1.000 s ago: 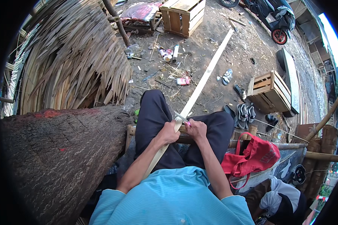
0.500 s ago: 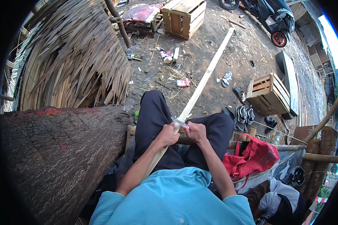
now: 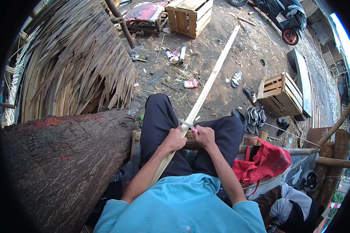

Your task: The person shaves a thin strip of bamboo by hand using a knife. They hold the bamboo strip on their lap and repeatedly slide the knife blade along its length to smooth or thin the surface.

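Right of pale strip (image 3: 211, 77) — sandals (image 3: 236, 79), crate (image 3: 287, 101)

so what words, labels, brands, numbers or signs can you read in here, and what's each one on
No text here is clear enough to quote.
Red bag: lettering on its side, slanted and too blurred to read surely.
Red-and-white pack on the ground: any print is too small to read.
White mark on the grey panel by the bag: cannot tell whether it is lettering.
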